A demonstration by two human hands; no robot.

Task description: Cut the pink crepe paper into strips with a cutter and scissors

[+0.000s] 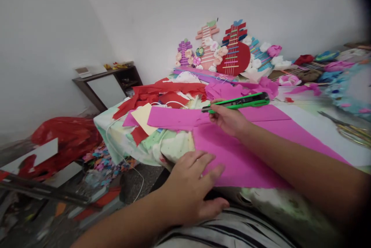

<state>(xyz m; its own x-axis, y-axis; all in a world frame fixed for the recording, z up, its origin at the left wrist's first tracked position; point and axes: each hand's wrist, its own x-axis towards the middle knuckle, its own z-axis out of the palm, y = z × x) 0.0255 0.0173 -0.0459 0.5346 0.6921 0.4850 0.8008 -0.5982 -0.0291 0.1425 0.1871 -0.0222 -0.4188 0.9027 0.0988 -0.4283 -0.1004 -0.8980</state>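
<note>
A green and black box cutter [240, 103] is gripped in my right hand [227, 118], above a bright pink sheet [246, 159]. Whether its blade is out, I cannot tell. A narrower pink strip [174, 118] stretches leftward from the sheet, over the table's left part. My left hand [194, 184] is at the left edge of the pink sheet with its fingers spread, and holds nothing. Whether it touches the sheet is unclear. Just left of the strip lies a cream piece of paper [144, 118] beside red scraps [139, 135].
Scissors [348, 124] lie at the table's right on a white sheet [313, 128]. Red material [171, 89] and crumpled pink paper [232, 89] sit farther back. Guitar-shaped decorations [232, 53] lean against the wall. A white cord [111, 136] hangs off the table's left side.
</note>
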